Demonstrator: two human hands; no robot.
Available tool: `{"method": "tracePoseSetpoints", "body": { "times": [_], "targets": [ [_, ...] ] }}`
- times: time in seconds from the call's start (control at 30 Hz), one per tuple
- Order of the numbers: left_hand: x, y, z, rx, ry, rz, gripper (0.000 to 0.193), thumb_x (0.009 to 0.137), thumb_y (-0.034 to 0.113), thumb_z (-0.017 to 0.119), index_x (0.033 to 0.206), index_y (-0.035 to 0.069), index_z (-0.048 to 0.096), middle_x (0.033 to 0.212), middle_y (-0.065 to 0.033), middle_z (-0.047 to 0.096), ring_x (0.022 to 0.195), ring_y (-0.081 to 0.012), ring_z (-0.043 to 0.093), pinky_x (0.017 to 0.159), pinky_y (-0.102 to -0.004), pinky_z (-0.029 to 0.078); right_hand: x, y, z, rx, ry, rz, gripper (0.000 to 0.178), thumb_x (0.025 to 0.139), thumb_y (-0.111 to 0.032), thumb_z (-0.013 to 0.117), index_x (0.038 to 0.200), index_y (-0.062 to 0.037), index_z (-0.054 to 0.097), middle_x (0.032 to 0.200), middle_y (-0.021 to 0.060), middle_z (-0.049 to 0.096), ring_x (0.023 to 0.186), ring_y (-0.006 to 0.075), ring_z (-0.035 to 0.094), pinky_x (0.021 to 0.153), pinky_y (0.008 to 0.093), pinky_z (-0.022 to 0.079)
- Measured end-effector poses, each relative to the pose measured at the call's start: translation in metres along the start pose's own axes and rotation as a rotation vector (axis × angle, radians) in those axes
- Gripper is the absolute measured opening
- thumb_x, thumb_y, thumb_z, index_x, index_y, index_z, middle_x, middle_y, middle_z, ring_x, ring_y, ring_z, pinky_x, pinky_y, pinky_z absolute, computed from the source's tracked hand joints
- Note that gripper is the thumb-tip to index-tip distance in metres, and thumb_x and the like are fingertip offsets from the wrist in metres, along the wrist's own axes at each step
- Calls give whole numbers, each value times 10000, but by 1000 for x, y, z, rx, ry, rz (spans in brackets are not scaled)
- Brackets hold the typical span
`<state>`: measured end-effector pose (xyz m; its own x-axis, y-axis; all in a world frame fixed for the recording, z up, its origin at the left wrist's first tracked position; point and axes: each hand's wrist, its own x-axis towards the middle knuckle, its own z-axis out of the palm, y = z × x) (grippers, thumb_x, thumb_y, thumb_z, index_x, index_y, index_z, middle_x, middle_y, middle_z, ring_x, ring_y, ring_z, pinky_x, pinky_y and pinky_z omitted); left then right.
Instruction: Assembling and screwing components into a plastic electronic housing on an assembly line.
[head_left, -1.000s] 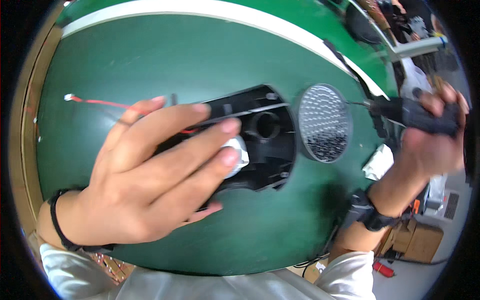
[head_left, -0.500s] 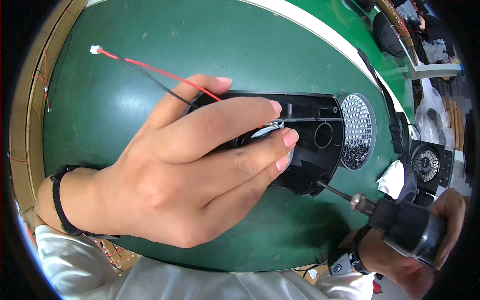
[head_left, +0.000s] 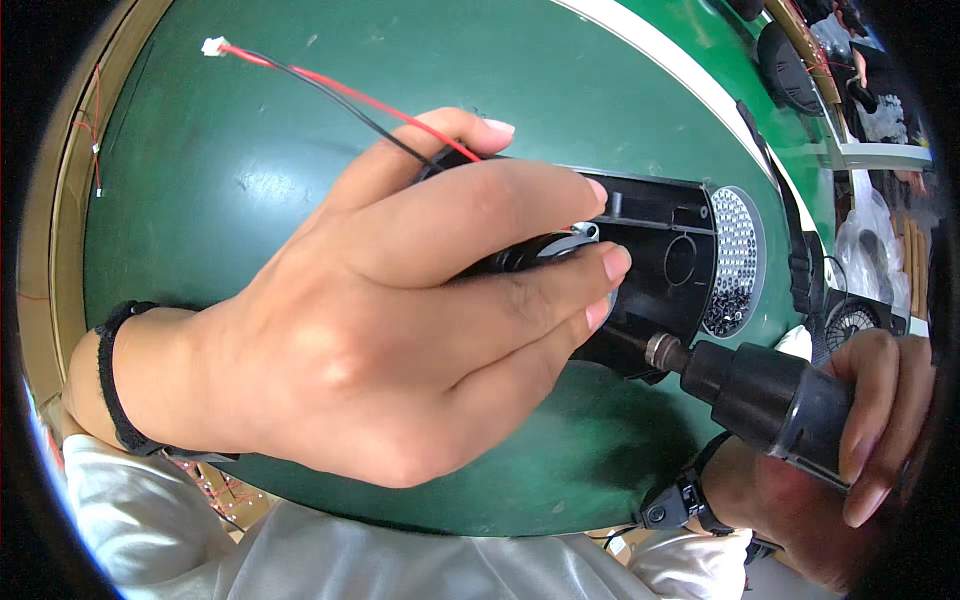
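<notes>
My left hand (head_left: 370,330) is closed over a black plastic housing (head_left: 665,290), holding it and a round metallic part (head_left: 545,250) that shows partly between the fingers. Red and black wires (head_left: 320,82) run out past the thumb to a small white connector (head_left: 214,47). My right hand (head_left: 875,420) grips a black electric screwdriver (head_left: 755,395). Its bit points left into the lower part of the housing, close to my left fingertips; the very tip is hard to make out. Just right of the housing lies a perforated grey plate (head_left: 735,230) with dark screws heaped at its lower end.
Everything rests on a green work surface (head_left: 230,180). Cardboard edging (head_left: 60,250) runs along the left. On the right are a black strap (head_left: 800,260), a small black fan (head_left: 850,325), a white crumpled piece (head_left: 795,343) and a clear plastic bag (head_left: 868,250).
The screwdriver has moved left and up, its bit going from the housing's lower right corner to near my left fingertips. My left hand, the housing and wires have shifted right and slightly up.
</notes>
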<state>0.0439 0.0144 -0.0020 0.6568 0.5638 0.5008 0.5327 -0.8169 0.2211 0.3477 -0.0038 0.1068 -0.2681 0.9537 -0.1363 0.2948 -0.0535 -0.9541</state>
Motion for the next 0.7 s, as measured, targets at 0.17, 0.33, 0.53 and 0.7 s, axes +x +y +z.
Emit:
{"method": "tracePoseSetpoints", "body": {
  "times": [0.17,0.33,0.53,0.7],
  "targets": [
    [1,0,2,-6,22,4,388,692,253,779,1002,22,741,1161,-83,754,1139,-363,635,974,-576,473,29,5,37,-98,119,-488,342,769,-129,813,783,-96,473,757,19,494,571,87,446,588,191,386],
    [2,0,0,19,25,41,413,659,252,777,998,18,746,1155,-82,752,1121,-358,635,966,-573,476,36,13,43,526,190,-595,356,712,-173,842,760,-144,491,664,-7,466,563,73,382,604,196,352],
    [3,2,1,12,27,41,394,664,230,764,992,12,754,1150,-81,752,1099,-352,639,962,-577,479,37,16,46,453,107,-619,344,740,-156,836,735,-145,492,631,-10,452,551,72,390,600,201,357],
    [1,2,9,44,83,45,305,689,187,763,943,18,756,1146,-73,752,1089,-343,641,962,-574,483,40,22,47,400,32,-658,341,763,-142,831,714,-146,493,605,-13,440,541,71,397,597,205,362]
  ]
}}
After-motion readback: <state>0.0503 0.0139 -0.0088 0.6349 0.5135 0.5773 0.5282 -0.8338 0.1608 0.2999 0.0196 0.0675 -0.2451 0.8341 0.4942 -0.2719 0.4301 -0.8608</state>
